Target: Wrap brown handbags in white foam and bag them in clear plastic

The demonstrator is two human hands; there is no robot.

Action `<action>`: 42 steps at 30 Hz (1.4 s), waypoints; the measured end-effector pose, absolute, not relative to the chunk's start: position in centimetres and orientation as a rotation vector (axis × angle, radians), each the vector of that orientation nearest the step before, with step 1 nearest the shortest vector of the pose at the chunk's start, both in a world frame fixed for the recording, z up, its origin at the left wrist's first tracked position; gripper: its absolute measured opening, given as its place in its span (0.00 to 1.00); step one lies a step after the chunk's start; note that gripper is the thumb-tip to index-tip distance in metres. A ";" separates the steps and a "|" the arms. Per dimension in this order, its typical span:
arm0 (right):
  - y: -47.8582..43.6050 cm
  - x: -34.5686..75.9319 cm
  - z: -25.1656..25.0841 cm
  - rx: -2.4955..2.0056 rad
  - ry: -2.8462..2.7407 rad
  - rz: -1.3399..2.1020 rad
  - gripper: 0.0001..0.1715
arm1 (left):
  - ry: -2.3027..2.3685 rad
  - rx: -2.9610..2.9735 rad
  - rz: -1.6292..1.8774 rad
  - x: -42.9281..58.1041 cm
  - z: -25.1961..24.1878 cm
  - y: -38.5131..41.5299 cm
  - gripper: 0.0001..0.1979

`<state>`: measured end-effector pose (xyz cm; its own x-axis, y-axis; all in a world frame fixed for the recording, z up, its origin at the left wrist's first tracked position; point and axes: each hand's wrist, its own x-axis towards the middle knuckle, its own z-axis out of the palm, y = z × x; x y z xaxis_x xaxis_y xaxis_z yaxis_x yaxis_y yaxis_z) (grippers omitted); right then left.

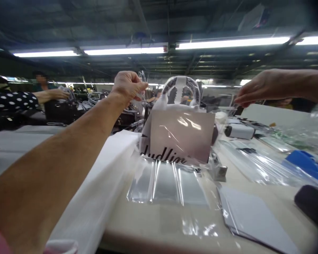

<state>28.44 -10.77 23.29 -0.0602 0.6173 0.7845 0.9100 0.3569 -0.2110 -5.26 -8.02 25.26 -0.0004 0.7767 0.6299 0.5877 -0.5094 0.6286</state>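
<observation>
A handbag wrapped in white cloth with black lettering [178, 135] stands on the table inside a clear plastic bag [172, 180]. Its wrapped handle [180, 88] arches above it. My left hand [128, 86] is raised at the bag's upper left corner, fingers pinched on the clear plastic edge. My right hand [257, 88] is raised at the upper right, fingers pinched on the opposite plastic edge. The lower part of the plastic bag lies flat and shiny toward me.
White cloth [100, 183] lies at the left. A stack of grey sheets [251, 215] sits at the front right, with clear packets [257, 162], a blue object [304, 165] and a dark object [311, 203] beyond. Another person in a dotted sleeve [13, 100] works at the far left.
</observation>
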 end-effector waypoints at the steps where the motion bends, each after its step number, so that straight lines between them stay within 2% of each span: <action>1: -10.8 28.8 23.5 -1.370 -1.799 -0.427 0.45 | 1.437 2.090 1.546 -5.3 25.6 -8.0 0.26; 7: -8.8 31.1 27.1 -1.627 -2.178 -0.175 0.44 | 1.375 2.040 1.593 -6.0 25.2 -5.4 0.23; 11: -5.8 31.3 28.2 -1.819 -2.254 -0.047 0.24 | 1.392 1.953 1.685 -5.7 23.7 -2.9 0.14; 14: -4.6 30.8 27.1 -1.874 -2.174 0.060 0.18 | 1.360 1.884 1.773 -5.5 22.6 -1.6 0.11; 23: -3.2 30.5 24.4 -1.853 -2.222 0.263 0.23 | 1.387 1.792 1.738 -6.4 19.1 -0.3 0.11; 29: -2.4 29.8 22.9 -1.801 -2.296 0.092 0.34 | 1.390 1.829 1.729 -6.0 17.8 0.7 0.10; 32: -2.2 29.3 23.1 -1.793 -2.315 0.106 0.36 | 1.397 1.863 1.748 -5.9 17.8 1.5 0.11; 36: -2.8 29.3 23.6 -1.761 -2.348 0.079 0.31 | 1.409 1.816 1.791 -5.9 17.9 1.8 0.11; 42: -4.1 29.1 24.3 -1.760 -2.351 0.003 0.13 | 1.474 1.808 1.792 -5.1 18.3 1.4 0.11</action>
